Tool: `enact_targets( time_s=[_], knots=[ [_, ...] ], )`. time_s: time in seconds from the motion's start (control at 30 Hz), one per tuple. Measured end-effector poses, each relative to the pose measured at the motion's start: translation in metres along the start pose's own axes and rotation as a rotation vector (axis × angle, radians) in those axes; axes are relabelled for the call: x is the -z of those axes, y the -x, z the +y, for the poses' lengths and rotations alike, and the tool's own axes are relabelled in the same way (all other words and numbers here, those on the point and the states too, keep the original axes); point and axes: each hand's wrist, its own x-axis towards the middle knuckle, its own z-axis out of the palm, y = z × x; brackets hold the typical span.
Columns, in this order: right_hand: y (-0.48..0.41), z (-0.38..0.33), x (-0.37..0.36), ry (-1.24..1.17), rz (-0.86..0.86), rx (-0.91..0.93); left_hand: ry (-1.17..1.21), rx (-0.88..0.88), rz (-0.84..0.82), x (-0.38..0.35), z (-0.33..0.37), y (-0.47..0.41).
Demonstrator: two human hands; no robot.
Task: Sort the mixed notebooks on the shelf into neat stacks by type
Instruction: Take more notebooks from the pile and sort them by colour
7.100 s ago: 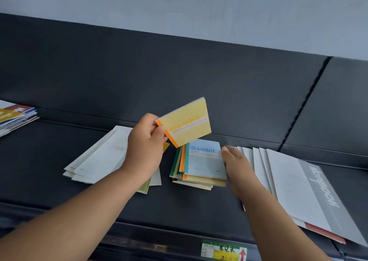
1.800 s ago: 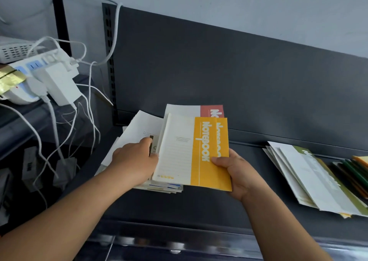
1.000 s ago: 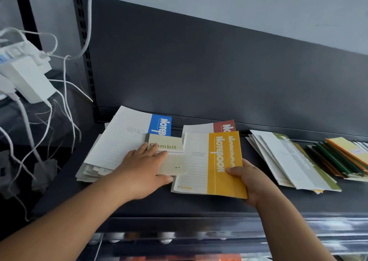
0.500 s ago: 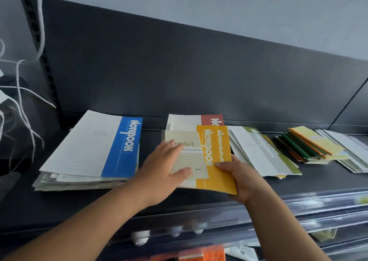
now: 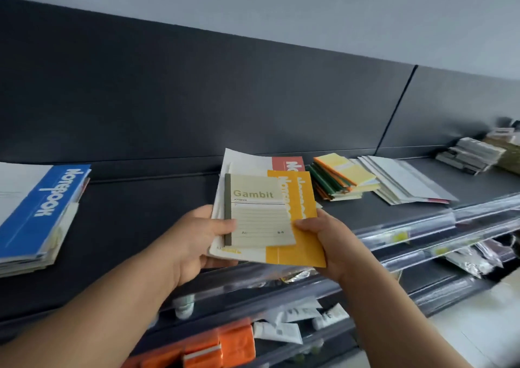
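A small cream Gambit notebook [image 5: 257, 213] lies on top of a large yellow-banded Notebook [image 5: 301, 244], with a red-banded one [image 5: 287, 163] under them. My left hand [image 5: 197, 241] grips the bundle's left edge, thumb on the Gambit cover. My right hand [image 5: 326, 241] grips the bundle's lower right edge, thumb on the yellow cover. The bundle is lifted over the dark shelf [image 5: 126, 227]. A stack topped by a blue-banded Notebook [image 5: 39, 213] lies at the left. A pile of small Gambit notebooks [image 5: 342, 176] lies to the right.
A fanned row of large pale notebooks [image 5: 405, 182] lies right of the small pile, and further stacks [image 5: 472, 155] sit at the far right. Clear price rails [image 5: 408, 230] edge the shelf front. Lower shelves hold orange packs [image 5: 213, 348] and white tubes [image 5: 281, 331].
Both hands carried the bundle to the right and lifted it off the shelf. My left hand went from lying flat on the Gambit notebook to gripping the bundle's left edge.
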Motion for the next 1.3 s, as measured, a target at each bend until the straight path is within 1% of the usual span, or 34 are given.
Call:
enact_targets(
  time_s=[0.13,0.23,0.3,0.4,0.5,0.67,0.73,0.87,0.97,1.03,1.13,1.3],
  knots=[
    [0.018,-0.016,0.046,0.041,0.021,0.056,-0.077,-0.121,0.056,-0.063,-0.007,-0.002],
    [0.024,-0.024,0.08,0.251,0.057,0.167,-0.112,-0.199,0.064,-0.101,-0.011,-0.004],
    [0.024,-0.029,0.102,0.32,0.087,0.204,-0.109,-0.203,0.046,-0.122,-0.014,-0.007],
    [0.019,-0.036,0.128,0.281,0.118,0.206,-0.016,-0.122,-0.05,-0.143,-0.013,-0.015],
    [0.005,-0.041,0.143,0.269,0.119,0.197,0.004,-0.105,-0.075,-0.155,-0.008,-0.025],
    [-0.024,-0.055,0.155,0.173,0.027,0.201,0.032,-0.155,0.002,-0.161,0.008,-0.055],
    [-0.039,-0.062,0.16,0.196,0.06,0.204,0.044,-0.168,0.014,-0.162,0.016,-0.071],
    [-0.07,-0.078,0.174,0.319,0.217,0.184,0.082,-0.166,0.05,-0.162,0.034,-0.107],
    [-0.089,-0.092,0.186,0.436,0.291,0.234,0.084,-0.196,0.069,-0.162,0.044,-0.129],
    [-0.101,-0.101,0.195,0.483,0.301,0.266,0.077,-0.218,0.085,-0.164,0.047,-0.139],
    [-0.123,-0.117,0.211,0.461,0.284,0.291,0.076,-0.239,0.127,-0.168,0.053,-0.15],
    [-0.167,-0.141,0.242,0.395,0.225,0.339,0.142,-0.282,0.283,-0.18,0.058,-0.158]
  ],
)
